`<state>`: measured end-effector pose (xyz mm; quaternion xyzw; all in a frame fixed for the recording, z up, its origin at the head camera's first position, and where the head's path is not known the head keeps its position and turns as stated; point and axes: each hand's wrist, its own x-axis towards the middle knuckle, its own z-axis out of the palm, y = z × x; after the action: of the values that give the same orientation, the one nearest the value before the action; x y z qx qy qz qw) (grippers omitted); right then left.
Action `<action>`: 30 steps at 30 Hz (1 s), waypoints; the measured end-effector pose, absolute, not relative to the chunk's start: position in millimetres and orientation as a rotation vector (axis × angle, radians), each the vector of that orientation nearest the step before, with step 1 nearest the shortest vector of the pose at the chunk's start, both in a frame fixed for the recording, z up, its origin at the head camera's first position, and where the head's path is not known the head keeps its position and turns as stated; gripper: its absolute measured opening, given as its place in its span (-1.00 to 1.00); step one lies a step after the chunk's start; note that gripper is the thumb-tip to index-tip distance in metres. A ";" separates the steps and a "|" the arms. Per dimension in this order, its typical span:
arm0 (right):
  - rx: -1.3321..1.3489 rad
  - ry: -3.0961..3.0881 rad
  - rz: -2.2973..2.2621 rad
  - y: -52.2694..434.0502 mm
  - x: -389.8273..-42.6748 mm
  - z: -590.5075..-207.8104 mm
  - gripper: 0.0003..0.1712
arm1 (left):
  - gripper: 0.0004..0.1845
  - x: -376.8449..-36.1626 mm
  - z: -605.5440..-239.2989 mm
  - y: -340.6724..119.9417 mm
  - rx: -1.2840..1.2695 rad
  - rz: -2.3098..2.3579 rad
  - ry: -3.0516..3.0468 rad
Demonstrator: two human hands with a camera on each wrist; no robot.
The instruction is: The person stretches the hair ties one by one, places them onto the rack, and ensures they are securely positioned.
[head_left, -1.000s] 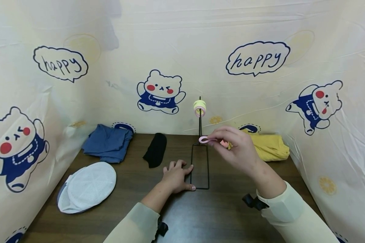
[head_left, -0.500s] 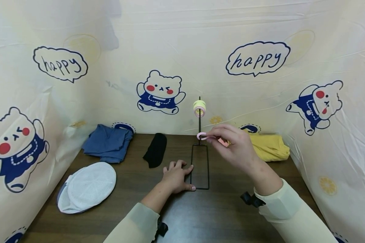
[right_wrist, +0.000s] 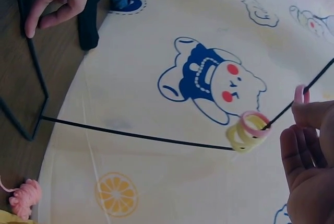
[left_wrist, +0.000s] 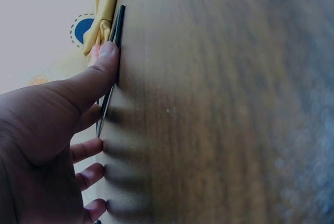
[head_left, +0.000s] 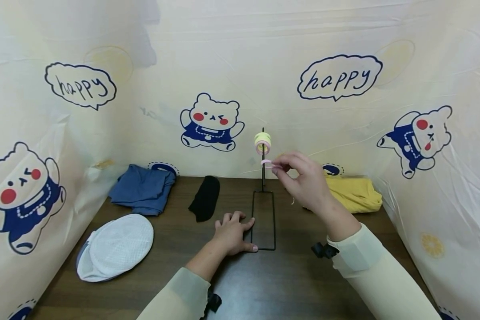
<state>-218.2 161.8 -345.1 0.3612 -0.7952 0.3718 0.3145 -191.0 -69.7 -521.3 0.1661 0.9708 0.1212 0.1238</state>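
Note:
My right hand (head_left: 306, 181) pinches a pink hair tie (head_left: 266, 161) between thumb and fingertips. In the right wrist view, the hair tie (right_wrist: 299, 94) overlaps the free end of the black wire stand's arm (right_wrist: 319, 73). Yellow and pink hair ties (head_left: 262, 139) hang further along that arm. With fingers spread on the table, my left hand (head_left: 233, 232) rests its thumb on the stand's rectangular base (head_left: 274, 222); the left wrist view shows the thumb (left_wrist: 108, 51) pressing the black wire.
A white cap (head_left: 118, 246) and folded blue cloth (head_left: 142, 189) lie at the left, with a black sock (head_left: 205, 198) beside them. Yellow cloth (head_left: 356, 193) lies back right. A pink yarn bundle (right_wrist: 25, 199) shows in the right wrist view. A printed curtain (head_left: 240, 53) surrounds the wooden table.
My right hand has risen and shifted slightly left, carrying the pink hair tie up toward the stand's arm. The left hand keeps its place on the base.

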 end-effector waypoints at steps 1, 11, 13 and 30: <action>0.935 -2.099 0.980 160.5 -221.0 -345.2 -0.87 | 0.02 -191.0 -521.1 -69.7 0.486 0.354 2.830; 0.729 -2.125 1.081 147.1 -250.4 -352.7 -0.84 | 0.02 -192.0 -520.1 -69.2 0.483 0.379 2.828; 0.692 -2.136 1.088 145.3 -254.5 -354.5 -0.82 | 0.02 -192.1 -520.0 -68.9 0.484 0.380 2.826; 0.600 -2.278 1.159 172.9 -225.9 -405.3 -0.72 | 0.02 -191.4 -522.1 -69.8 0.507 0.397 2.827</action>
<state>-225.9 172.9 -405.3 0.2210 -0.8389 0.4270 0.2553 -191.4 -69.8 -522.1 0.1737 0.9679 0.1358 0.1207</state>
